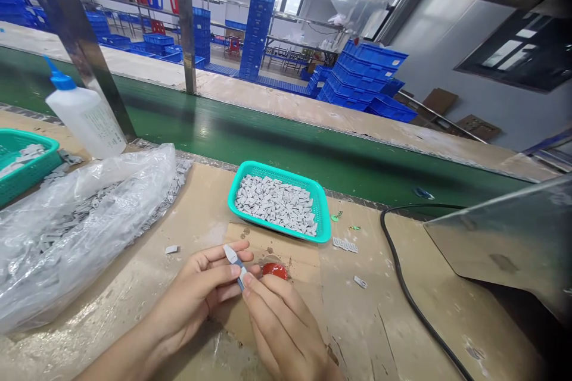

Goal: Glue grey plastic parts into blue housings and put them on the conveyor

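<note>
Between my two hands is a small grey and dark-blue part (231, 255), slim and tilted, with a light grey rounded tip at its upper end. My left hand (201, 286) pinches it between thumb and fingers. At its lower end, the fingertips of my right hand (286, 321) close on a small light grey piece (242, 274) lying against it. Just beyond my right fingers lies a glossy red object (274, 271), partly hidden by them. A turquoise basket (325, 214) full of small grey pieces (277, 202) stands beyond my hands.
At left are a clear plastic bag (89, 220) of grey parts, a white bottle (87, 119) with a blue nozzle and another turquoise basket (36, 175). Loose grey pieces (345, 244) and a black cable (402, 280) lie at right. A green conveyor belt (223, 131) runs behind.
</note>
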`<state>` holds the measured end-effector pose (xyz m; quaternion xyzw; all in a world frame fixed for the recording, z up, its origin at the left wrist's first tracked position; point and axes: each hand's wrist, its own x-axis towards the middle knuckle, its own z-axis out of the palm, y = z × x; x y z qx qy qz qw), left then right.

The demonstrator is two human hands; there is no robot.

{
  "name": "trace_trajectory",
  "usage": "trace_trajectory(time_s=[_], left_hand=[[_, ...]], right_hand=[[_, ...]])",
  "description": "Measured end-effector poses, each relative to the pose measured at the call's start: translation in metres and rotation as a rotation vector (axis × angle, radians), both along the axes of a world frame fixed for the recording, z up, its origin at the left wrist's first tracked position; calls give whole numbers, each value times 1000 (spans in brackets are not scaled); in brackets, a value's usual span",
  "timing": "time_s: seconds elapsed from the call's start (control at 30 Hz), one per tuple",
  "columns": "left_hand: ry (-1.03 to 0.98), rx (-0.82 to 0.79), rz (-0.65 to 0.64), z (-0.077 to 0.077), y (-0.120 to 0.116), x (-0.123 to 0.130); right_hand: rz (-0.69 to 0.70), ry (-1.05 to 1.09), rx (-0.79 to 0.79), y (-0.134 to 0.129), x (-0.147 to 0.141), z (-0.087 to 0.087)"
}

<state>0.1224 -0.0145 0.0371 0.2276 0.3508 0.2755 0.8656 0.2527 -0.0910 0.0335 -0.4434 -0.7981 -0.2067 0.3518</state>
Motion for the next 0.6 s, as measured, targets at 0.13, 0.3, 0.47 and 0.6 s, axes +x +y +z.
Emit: trace_trajectory(time_s=[0.13, 0.3, 0.47, 0.6], left_hand=[[3, -93, 35, 5, 0, 2], [10, -89, 62, 3, -4, 2], [-46, -73, 43, 6, -14, 2], [-65, -99, 49, 9, -19, 5]], right_hand=[[34, -79, -9, 1, 1, 7], [33, -89, -48, 8, 1, 11], [87, -3, -16, 10, 4, 6], [128, 104, -59, 1, 2, 1]])
